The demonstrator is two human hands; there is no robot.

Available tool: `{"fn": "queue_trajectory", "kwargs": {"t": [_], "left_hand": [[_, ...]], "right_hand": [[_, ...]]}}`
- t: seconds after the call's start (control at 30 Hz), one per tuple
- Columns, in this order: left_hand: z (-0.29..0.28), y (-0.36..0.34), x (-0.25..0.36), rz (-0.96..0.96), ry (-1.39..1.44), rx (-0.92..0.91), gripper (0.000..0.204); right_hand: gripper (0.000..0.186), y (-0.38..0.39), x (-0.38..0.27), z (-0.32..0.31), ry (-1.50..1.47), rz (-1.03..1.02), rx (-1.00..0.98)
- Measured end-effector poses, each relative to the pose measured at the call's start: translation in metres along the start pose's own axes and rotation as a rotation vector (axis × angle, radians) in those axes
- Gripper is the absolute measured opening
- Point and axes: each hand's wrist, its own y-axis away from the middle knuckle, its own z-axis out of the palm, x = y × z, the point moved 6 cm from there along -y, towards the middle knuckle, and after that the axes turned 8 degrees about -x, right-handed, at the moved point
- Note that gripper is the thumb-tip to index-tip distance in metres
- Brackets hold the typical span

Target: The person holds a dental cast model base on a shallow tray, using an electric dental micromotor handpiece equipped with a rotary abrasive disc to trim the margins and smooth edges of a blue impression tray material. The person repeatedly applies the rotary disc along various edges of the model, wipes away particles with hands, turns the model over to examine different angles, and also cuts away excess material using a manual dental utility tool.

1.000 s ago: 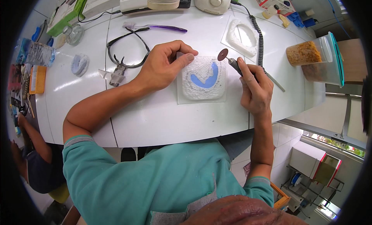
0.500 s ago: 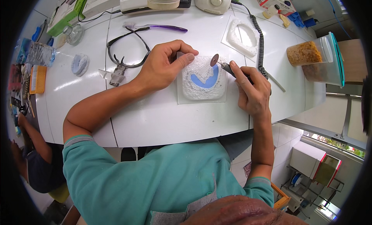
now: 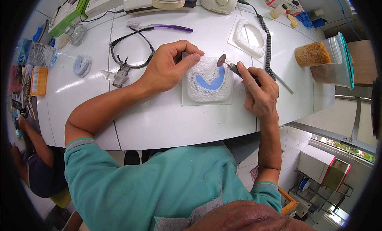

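Note:
A squarish white block with a pebbly, foam-like surface [image 3: 207, 96] lies on a flat clear sheet on the table. Set in it is a blue U-shaped arch [image 3: 211, 86], like a dental mould. My left hand [image 3: 169, 66] grips the block's far left edge, fingers curled and thumb along the rim; the fingertips are partly hidden. In my right hand [image 3: 258, 87] is a rotary handpiece [image 3: 234, 70], held like a pen. Its thin brown cutting disc [image 3: 221, 60] stands tilted at the arch's far right end; whether it touches I cannot tell.
Dark-framed glasses with a clip-on loupe [image 3: 119, 77] and a purple-handled toothbrush [image 3: 171, 28] lie left. A white ring-shaped piece [image 3: 249, 38] and coiled cord [image 3: 266, 44] lie right, near a teal-lidded container [image 3: 344, 60]. A control box [image 3: 219, 2] stands behind. Another person [image 3: 43, 167] sits far left.
The handpiece and its disc have shifted very slightly over the far right end of the blue arch. My left hand stays at the block's edge.

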Motion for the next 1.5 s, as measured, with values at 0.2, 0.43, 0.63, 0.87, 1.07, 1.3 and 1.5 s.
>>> {"fn": "queue_trajectory", "kwargs": {"t": [0.2,0.43,0.63,0.87,1.07,1.3,1.5], "left_hand": [[-0.0012,-0.0002,-0.0005,-0.007,0.0,0.007,0.02],[-0.0014,-0.0003,-0.0005,-0.016,-0.025,0.005,0.02],[-0.0002,-0.0004,0.0006,0.077,-0.029,0.058,0.023],[0.0004,0.0,0.0019,0.071,-0.011,0.053,0.022],[0.0006,0.0004,0.0035,0.001,0.002,0.007,0.02],[0.0015,0.0001,0.0018,0.002,0.006,0.001,0.021],[0.0009,0.0,0.0013,-0.016,0.001,-0.001,0.021]], "right_hand": [[0.069,0.002,-0.0002,0.0002,-0.012,-0.018,0.011],[0.068,0.0046,-0.0014,0.0012,-0.011,-0.017,0.006],[0.057,0.0016,-0.0043,-0.0011,-0.001,-0.077,0.01],[0.069,0.0041,-0.0017,0.001,-0.008,-0.031,-0.004],[0.069,0.0032,-0.0029,0.0001,0.005,-0.034,-0.01],[0.069,0.0026,-0.0031,0.0,0.013,-0.041,-0.008],[0.069,0.0053,0.001,-0.0015,-0.002,-0.011,0.07]]}}
